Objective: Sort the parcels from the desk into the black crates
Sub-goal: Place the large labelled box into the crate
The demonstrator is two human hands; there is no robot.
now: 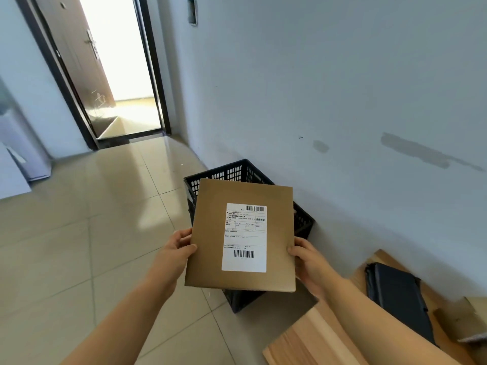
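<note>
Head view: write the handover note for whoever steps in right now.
Left hand: grips the left edge of the brown cardboard parcel.
Right hand: grips its right edge.
The parcel is held label up, above the black crates that stand on the floor by the wall.
A black bagged parcel lies on the wooden desk, with brown cardboard beside it.
Done: this parcel is lifted off the desk; the crates' contents are hidden behind it.
Left: drop it in a crate, then sort what remains on the desk.
</note>
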